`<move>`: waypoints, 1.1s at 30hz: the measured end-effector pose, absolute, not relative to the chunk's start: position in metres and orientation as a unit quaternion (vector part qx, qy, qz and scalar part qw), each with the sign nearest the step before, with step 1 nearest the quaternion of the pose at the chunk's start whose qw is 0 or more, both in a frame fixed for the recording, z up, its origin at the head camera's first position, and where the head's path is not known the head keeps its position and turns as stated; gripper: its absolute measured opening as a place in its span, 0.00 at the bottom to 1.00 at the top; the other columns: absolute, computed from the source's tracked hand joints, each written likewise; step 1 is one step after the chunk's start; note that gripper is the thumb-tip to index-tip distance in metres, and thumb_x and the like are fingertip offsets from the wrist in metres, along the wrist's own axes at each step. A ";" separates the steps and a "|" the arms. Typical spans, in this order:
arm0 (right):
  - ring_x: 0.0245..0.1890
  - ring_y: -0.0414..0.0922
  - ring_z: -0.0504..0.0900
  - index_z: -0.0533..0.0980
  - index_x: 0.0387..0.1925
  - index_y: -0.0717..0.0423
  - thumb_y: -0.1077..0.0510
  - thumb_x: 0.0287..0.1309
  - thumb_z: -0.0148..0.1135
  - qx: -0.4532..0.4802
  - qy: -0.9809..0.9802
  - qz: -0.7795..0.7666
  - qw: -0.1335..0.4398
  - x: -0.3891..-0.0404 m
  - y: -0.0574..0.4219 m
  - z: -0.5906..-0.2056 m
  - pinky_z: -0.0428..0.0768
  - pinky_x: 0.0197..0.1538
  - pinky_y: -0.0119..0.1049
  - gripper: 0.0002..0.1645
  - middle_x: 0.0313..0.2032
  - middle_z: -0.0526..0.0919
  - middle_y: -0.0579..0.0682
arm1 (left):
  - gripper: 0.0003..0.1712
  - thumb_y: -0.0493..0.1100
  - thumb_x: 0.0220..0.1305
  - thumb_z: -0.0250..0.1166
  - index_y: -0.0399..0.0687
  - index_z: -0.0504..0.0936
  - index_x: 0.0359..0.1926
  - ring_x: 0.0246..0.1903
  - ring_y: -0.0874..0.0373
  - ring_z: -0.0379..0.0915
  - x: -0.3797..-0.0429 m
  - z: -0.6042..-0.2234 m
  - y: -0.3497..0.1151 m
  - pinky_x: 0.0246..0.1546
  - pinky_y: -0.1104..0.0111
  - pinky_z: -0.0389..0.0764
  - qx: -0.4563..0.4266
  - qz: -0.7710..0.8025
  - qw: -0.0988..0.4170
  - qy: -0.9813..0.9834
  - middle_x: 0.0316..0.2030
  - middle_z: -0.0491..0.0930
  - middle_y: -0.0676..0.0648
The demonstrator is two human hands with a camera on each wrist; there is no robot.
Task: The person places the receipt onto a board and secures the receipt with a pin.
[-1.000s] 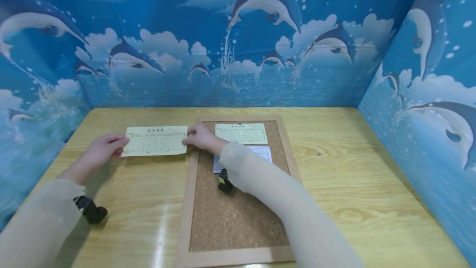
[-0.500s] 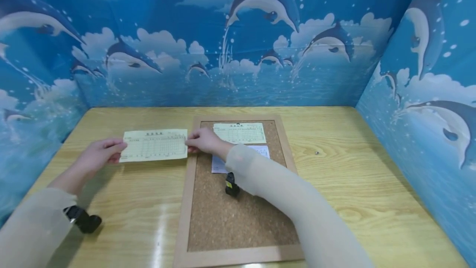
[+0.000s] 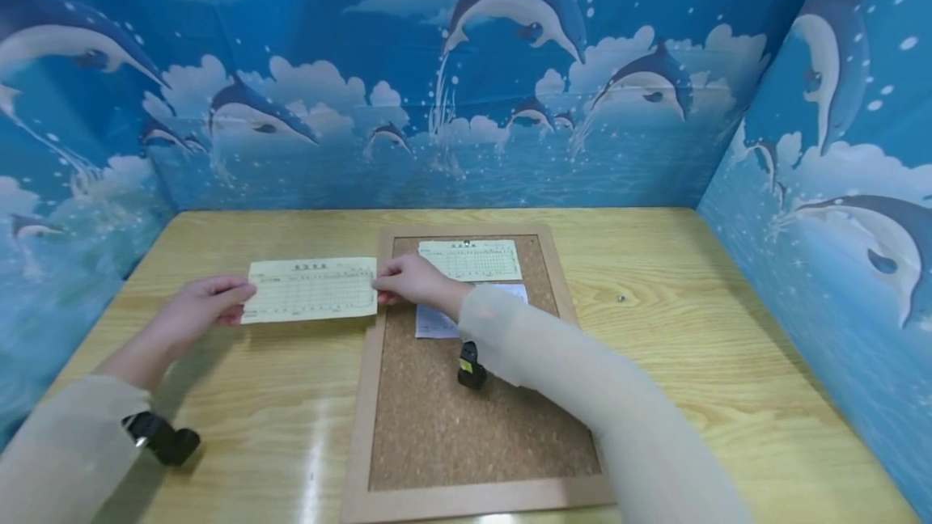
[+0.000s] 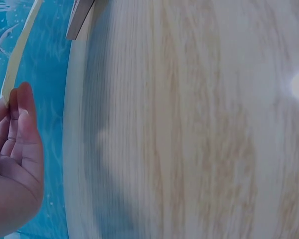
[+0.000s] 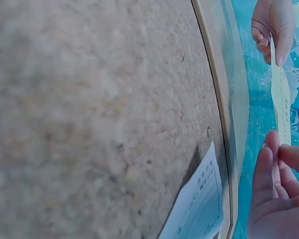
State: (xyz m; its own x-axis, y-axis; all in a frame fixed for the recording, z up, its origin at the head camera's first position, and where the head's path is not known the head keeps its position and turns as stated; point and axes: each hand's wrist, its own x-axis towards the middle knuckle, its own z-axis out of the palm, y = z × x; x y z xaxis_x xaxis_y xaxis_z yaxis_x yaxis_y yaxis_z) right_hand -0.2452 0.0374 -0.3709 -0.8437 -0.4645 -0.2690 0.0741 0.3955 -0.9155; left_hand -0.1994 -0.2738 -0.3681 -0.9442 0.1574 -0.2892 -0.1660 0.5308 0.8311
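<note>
A pale yellow printed form (image 3: 313, 291) is stretched between both hands, above the table just left of the cork board (image 3: 466, 427). My left hand (image 3: 204, 306) pinches its left edge between thumb and fingers; the left wrist view shows the slip (image 4: 16, 62) edge-on in that grip. The right edge is pinched by my right hand (image 3: 415, 280), which is over the board's left frame. On the board, a similar yellow form (image 3: 484, 259) hangs from a pin (image 3: 467, 243). Below it, a white printed slip (image 3: 435, 324) is partly covered by my right forearm.
A small metallic pin (image 3: 621, 298) lies on the wood-grain table (image 3: 677, 378) right of the board. Blue dolphin-print curtains (image 3: 313, 160) stand at the back and sides. Another pin (image 3: 535, 240) seems to sit in the board's top right corner.
Both hands and the yellow form have come slightly toward the person, then shifted a little right. The form stays pinched at both ends. The board's papers have not moved.
</note>
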 end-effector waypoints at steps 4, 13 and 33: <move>0.25 0.41 0.80 0.81 0.36 0.65 0.61 0.62 0.57 -0.122 0.796 -0.533 0.260 -0.243 0.042 -0.370 0.80 0.36 0.33 0.10 0.25 0.83 0.53 | 0.38 0.54 0.71 0.49 0.23 0.56 0.63 0.35 0.71 0.72 -0.198 -0.367 -0.271 0.39 0.73 0.77 0.004 0.486 0.171 0.857 0.58 0.60 0.26; 0.25 0.39 0.80 0.80 0.37 0.66 0.61 0.63 0.57 -0.120 0.788 -0.538 0.274 -0.237 0.050 -0.369 0.80 0.36 0.33 0.10 0.23 0.82 0.50 | 0.35 0.50 0.71 0.51 0.21 0.59 0.61 0.33 0.67 0.73 -0.195 -0.366 -0.265 0.37 0.73 0.78 0.016 0.497 0.164 0.852 0.46 0.72 0.42; 0.31 0.45 0.82 0.79 0.38 0.65 0.60 0.63 0.57 -0.110 0.783 -0.544 0.283 -0.225 0.079 -0.364 0.80 0.38 0.35 0.11 0.26 0.82 0.52 | 0.33 0.48 0.69 0.54 0.20 0.62 0.59 0.31 0.65 0.73 -0.189 -0.362 -0.242 0.36 0.71 0.79 0.026 0.517 0.169 0.839 0.35 0.75 0.52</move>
State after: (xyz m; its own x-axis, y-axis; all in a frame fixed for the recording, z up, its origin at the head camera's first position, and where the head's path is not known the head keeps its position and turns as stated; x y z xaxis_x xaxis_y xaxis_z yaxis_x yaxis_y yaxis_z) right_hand -0.2248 0.0788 -0.3641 -0.8158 -0.4792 -0.3236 0.1360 0.3848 -0.9129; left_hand -0.1893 -0.2420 -0.3623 -0.9417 0.2175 -0.2567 -0.1319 0.4633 0.8763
